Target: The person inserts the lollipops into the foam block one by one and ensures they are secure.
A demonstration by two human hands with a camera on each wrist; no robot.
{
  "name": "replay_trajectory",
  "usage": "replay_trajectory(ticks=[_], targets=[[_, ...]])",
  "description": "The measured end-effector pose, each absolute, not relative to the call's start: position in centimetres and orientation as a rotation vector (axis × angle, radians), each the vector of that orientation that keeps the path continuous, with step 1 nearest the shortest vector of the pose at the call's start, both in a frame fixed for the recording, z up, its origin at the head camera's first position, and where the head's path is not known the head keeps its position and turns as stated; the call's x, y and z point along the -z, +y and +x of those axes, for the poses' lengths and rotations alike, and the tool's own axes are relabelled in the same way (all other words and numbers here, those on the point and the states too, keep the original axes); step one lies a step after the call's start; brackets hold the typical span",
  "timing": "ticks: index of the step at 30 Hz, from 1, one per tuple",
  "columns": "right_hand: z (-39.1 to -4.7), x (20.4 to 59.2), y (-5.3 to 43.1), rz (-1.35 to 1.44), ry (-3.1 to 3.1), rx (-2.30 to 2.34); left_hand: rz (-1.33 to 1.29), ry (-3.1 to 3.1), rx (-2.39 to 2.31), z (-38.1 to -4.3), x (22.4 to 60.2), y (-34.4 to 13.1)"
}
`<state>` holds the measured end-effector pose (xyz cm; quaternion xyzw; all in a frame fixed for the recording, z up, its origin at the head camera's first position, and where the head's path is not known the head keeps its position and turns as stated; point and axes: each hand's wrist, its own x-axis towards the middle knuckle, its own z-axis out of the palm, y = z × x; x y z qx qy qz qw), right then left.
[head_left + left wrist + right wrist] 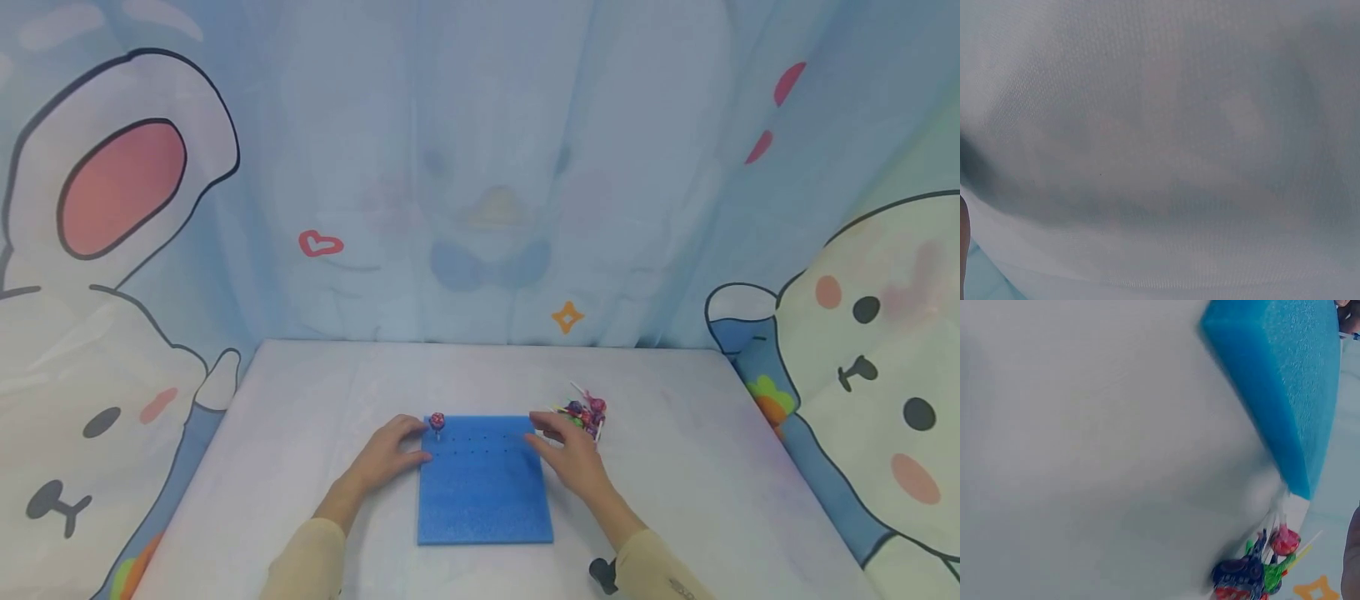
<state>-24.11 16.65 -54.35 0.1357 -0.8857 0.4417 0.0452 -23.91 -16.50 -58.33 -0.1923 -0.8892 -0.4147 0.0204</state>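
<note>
- Blue foam, cut as a thick square slab [483,500], is laid flat on the pale cloth-covered table [660,467] between the two hands; small dark holes [484,437] are set in two rows across its far half.
- One red-and-white wrapped lollipop [437,421] is stood upright by its stick near the slab's far left corner.
- The left hand [387,450] is held half spread at the slab's left edge, thumb and fingers apart, with nothing gripped; how firmly it is pressed cannot be told.
- The right hand [573,458] is held likewise at the right edge, thumb and fingers parted and nothing grasped.
- A loose heap of brightly wrapped lollipops [576,410] is gathered just beyond the right hand, beside the slab's far right corner.
- For steadying the slab, light and equal pressure from both sides seems best, since foam is easily squeezed or skewed.
- The left fingers are best kept clear of the standing lollipop, as its thin stick could be knocked aslant; the holes should be left uncovered.
</note>
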Motion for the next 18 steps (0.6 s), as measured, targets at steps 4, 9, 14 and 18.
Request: replay_trajectory(ticks=[4, 9, 14, 18], targets=[[-23.6, 54.2, 17.9, 0.358, -2.706, -1.308, -0.594, -2.766, 1.284, -23.9, 58.2, -16.5], [-23.2, 54.5, 19.4, 0.31, -2.702, -1.283, -0.597, -2.763, 1.283, -23.9, 58.2, -16.5], [-22.7, 54.7, 20.8, 0.223, -2.748, -1.227, -0.604, -2.757, 1.278, -24.0, 58.2, -16.5], [-22.2, 54.8, 21.8, 0.193, -2.769, -1.177, -0.609, -2.762, 1.271, -24.0, 58.4, -16.6]])
